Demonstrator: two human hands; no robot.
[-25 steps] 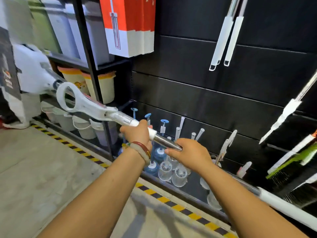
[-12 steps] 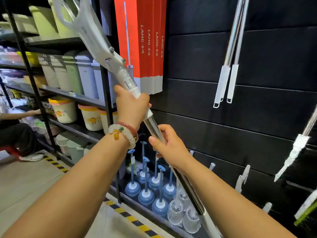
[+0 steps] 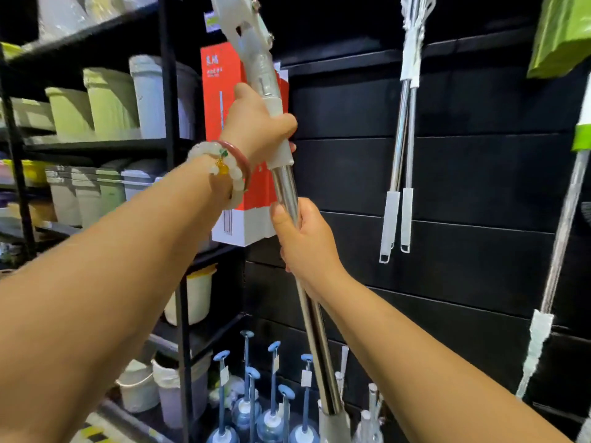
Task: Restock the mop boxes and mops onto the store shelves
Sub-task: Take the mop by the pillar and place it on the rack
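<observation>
I hold a mop (image 3: 287, 190) with a steel pole and a white plastic head nearly upright against the black slat wall (image 3: 479, 187). My left hand (image 3: 256, 126), wrist in bead bracelets, grips the white sleeve high on the pole. My right hand (image 3: 303, 244) grips the bare steel pole just below it. The mop's white top runs out of the frame's upper edge. Red and white mop boxes (image 3: 233, 148) hang behind the pole. Two more steel mops (image 3: 403, 139) hang on the wall to the right.
A black metal shelf rack (image 3: 169, 155) at left holds green and grey bins. Blue plungers (image 3: 271, 410) stand on the low ledge below. A green-topped mop (image 3: 572, 219) hangs at far right, with a green bag (image 3: 559, 33) above it.
The mop has swung from a slant to nearly upright and risen. Both hands went up with it, and my view has tilted upward toward the wall.
</observation>
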